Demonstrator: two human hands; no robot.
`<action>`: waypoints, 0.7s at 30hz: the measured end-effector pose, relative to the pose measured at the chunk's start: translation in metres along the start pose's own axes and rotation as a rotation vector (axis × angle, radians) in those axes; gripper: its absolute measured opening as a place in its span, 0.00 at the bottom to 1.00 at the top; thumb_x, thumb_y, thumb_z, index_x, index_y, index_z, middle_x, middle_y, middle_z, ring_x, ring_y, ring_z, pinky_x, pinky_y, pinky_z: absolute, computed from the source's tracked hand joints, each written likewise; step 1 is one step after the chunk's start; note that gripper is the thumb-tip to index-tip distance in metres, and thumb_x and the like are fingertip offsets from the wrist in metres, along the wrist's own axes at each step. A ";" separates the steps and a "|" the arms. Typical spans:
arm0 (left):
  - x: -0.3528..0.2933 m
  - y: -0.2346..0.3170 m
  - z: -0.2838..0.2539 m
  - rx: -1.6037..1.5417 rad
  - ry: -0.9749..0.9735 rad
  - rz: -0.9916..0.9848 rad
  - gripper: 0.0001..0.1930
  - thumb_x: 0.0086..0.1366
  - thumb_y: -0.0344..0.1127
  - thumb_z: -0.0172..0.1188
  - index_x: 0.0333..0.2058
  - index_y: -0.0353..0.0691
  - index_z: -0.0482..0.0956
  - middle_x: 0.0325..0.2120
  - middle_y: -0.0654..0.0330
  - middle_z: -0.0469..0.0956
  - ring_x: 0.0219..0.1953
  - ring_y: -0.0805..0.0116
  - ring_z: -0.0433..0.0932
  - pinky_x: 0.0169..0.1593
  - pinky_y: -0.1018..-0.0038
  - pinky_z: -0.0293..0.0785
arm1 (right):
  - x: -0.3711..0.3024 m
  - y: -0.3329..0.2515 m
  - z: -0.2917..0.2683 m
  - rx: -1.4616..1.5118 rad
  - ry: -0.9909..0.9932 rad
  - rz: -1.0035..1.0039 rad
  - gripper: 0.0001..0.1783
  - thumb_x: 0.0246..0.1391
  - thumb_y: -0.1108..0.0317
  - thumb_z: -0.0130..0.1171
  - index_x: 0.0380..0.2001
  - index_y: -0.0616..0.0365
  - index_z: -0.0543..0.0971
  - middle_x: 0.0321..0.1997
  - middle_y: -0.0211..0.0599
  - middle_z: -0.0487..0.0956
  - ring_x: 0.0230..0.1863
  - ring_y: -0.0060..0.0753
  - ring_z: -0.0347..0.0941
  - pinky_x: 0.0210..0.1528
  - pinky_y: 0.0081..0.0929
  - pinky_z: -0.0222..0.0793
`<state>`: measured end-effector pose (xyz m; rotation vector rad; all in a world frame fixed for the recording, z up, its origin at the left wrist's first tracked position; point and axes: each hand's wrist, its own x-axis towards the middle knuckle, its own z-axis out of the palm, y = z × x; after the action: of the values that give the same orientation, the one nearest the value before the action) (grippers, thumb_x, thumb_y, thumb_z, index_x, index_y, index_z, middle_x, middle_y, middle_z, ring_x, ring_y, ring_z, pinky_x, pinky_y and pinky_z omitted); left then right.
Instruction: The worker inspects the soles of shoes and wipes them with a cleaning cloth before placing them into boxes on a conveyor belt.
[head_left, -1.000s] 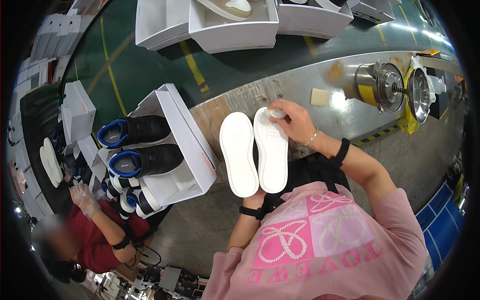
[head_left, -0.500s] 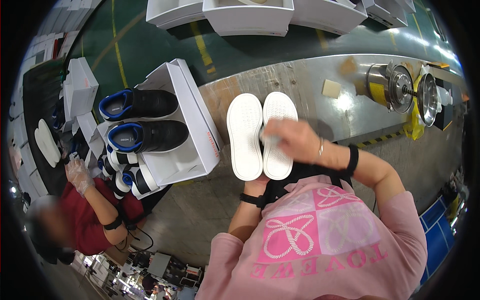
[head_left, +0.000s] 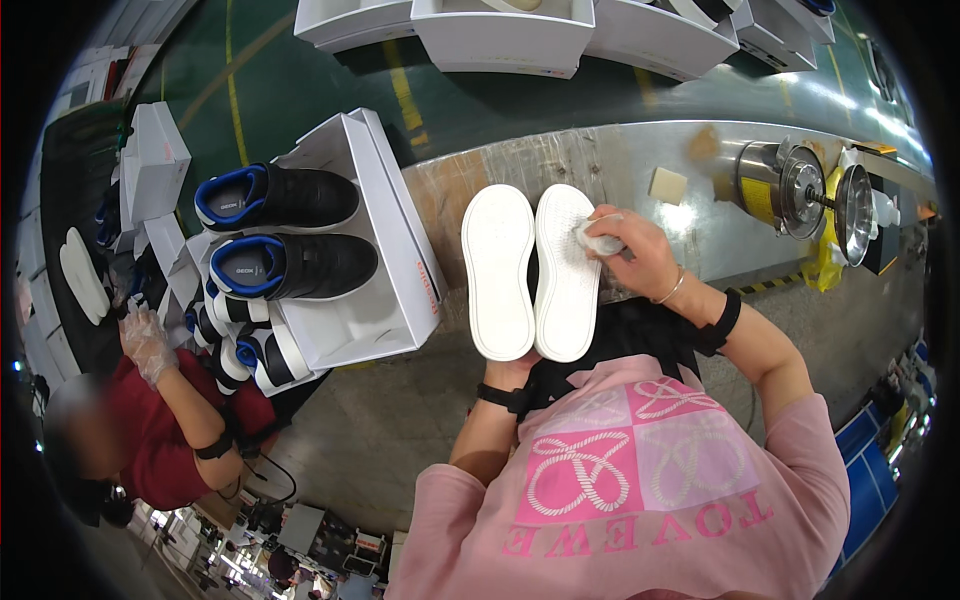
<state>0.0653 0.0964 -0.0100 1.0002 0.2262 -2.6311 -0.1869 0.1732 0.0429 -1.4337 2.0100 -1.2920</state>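
Two white-soled shoes are held side by side with their soles up, a left sole [head_left: 497, 275] and a right sole [head_left: 565, 300]. My left hand [head_left: 512, 372] grips the pair from beneath at the near end; its fingers are hidden behind the soles. My right hand [head_left: 645, 258] pinches a crumpled white cloth [head_left: 601, 240] and presses it on the textured upper right of the right sole. To the left, a pair of black shoes with blue lining, a far one [head_left: 290, 198] and a near one [head_left: 310, 268], rests on an open white shoebox [head_left: 392, 240].
A metal-topped table [head_left: 640, 150] carries a beige square pad [head_left: 667, 185] and a steel dispenser pot [head_left: 780, 185] at the right. Several white boxes [head_left: 500, 45] stand beyond it. At the left, a co-worker's gloved hand [head_left: 150, 345] is near more shoes [head_left: 265, 345].
My right hand has moved right and away from me across the right sole, with the cloth now plainly visible. The soles have shifted slightly right. The co-worker's hand moved slightly left.
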 end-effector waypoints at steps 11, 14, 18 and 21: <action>0.011 -0.012 -0.012 0.356 0.060 0.034 0.27 0.75 0.48 0.47 0.65 0.37 0.64 0.63 0.53 0.69 0.63 0.60 0.70 0.65 0.63 0.69 | 0.022 0.004 0.026 0.059 -0.109 -0.008 0.22 0.40 0.81 0.69 0.42 0.53 0.81 0.46 0.42 0.82 0.43 0.43 0.81 0.43 0.35 0.78; 0.011 -0.018 -0.011 0.345 0.061 0.021 0.28 0.75 0.48 0.47 0.65 0.37 0.64 0.63 0.53 0.69 0.63 0.59 0.70 0.65 0.62 0.70 | 0.028 0.013 0.028 0.219 -0.078 0.399 0.19 0.42 0.80 0.71 0.40 0.53 0.81 0.47 0.42 0.82 0.47 0.44 0.81 0.48 0.35 0.78; -0.004 -0.005 -0.014 0.332 0.051 0.016 0.28 0.75 0.48 0.47 0.66 0.37 0.63 0.63 0.52 0.69 0.63 0.59 0.70 0.65 0.62 0.70 | 0.007 -0.013 0.023 0.068 -0.190 -0.002 0.20 0.41 0.79 0.72 0.39 0.53 0.80 0.49 0.43 0.82 0.49 0.47 0.81 0.48 0.35 0.78; -0.009 -0.002 -0.010 0.331 0.050 0.011 0.28 0.75 0.49 0.47 0.66 0.37 0.63 0.63 0.52 0.69 0.63 0.59 0.70 0.65 0.61 0.70 | 0.016 -0.012 0.024 0.174 -0.184 0.102 0.23 0.41 0.82 0.66 0.43 0.52 0.79 0.48 0.39 0.82 0.46 0.44 0.80 0.49 0.35 0.78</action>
<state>0.0776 0.1027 -0.0115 1.1649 -0.2116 -2.6899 -0.1700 0.1473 0.0436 -1.3022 1.7809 -1.2121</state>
